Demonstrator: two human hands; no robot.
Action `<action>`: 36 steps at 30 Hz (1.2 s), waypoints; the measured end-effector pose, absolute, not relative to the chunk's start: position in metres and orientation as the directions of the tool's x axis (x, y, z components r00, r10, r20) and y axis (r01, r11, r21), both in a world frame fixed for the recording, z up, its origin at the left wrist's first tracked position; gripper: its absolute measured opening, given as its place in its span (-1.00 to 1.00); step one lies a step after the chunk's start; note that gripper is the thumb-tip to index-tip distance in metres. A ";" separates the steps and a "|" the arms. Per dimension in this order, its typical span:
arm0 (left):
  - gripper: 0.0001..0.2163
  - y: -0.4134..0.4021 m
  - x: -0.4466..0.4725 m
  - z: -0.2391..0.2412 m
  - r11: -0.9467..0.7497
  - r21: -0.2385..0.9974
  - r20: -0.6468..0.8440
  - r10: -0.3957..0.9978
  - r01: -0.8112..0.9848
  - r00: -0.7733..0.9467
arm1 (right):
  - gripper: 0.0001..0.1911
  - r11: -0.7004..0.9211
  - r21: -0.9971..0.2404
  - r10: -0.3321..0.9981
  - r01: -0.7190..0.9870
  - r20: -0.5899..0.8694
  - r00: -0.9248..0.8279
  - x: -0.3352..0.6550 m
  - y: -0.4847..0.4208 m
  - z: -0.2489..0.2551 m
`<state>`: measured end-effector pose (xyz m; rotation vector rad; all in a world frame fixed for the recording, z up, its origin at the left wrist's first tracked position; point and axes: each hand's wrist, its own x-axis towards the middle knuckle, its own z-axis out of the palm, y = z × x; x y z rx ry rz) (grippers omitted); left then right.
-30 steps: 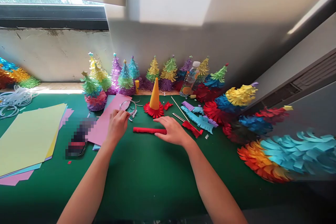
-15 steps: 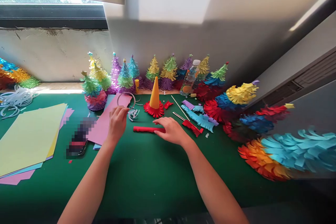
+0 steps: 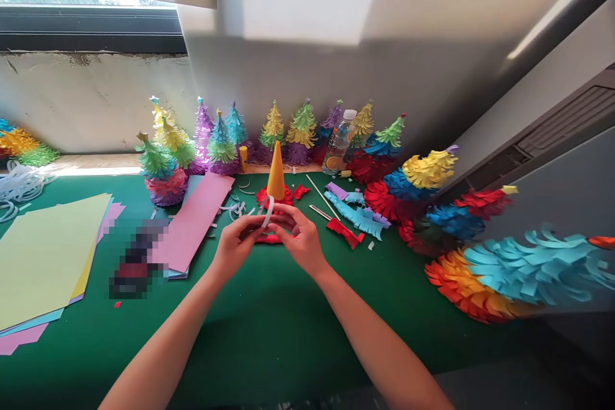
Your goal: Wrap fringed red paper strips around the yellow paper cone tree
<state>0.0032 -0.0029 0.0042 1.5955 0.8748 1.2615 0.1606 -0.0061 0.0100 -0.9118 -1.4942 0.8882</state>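
A thin whitish roll of tape is held upright between both my hands, above the green tabletop. My left hand pinches its near edge, and the fingers of my right hand close on it from the other side. Just below and behind the fingers, a red rolled paper strip lies partly covered. Beyond the hands stands a yellow paper cone, upright, with red fringed paper around its base. The cone's lower part is partly hidden by the tape and fingers.
Pink paper and a stack of coloured sheets lie to the left, near a blurred-out dark object. Fringed blue strips and a red scrap lie right. A bottle and several paper trees line the back.
My left hand has brought the tape roll right and nearer. My right hand has left the red paper strip and come to the roll. The view has shifted slightly right.
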 end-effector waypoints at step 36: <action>-0.82 -0.002 -0.003 0.008 -0.611 0.716 0.492 0.785 0.338 0.376 | -0.90 0.401 -0.913 0.916 0.071 0.396 -0.069 0.169 -0.005 0.013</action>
